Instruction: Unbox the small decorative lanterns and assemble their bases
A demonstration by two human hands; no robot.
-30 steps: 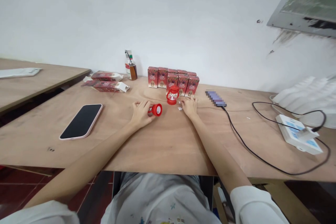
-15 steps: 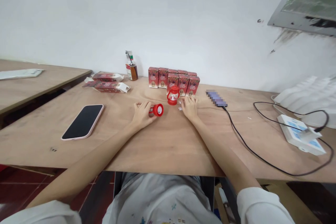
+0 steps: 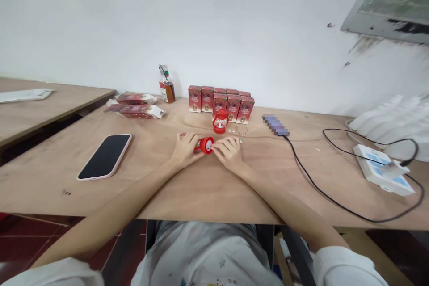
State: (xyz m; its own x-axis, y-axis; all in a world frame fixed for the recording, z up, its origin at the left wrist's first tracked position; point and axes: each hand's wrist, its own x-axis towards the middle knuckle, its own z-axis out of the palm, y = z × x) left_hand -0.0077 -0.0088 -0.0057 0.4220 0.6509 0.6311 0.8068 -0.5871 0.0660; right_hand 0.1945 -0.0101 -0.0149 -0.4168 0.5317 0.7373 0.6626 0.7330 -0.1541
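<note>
A red lantern (image 3: 205,145) is held on its side near the middle of the surface (image 3: 201,196), its white base turned to the right. It is gripped in the left hand (image 3: 185,146). The right hand's (image 3: 229,151) fingertips are bunched at the base; whether anything is pinched there cannot be told. A second lantern (image 3: 220,129) is stood upright just beyond, before the upright boxes (image 3: 233,105). Small pieces (image 3: 240,140) are scattered behind the right hand. A phone (image 3: 104,156) is laid well to the left.
</note>
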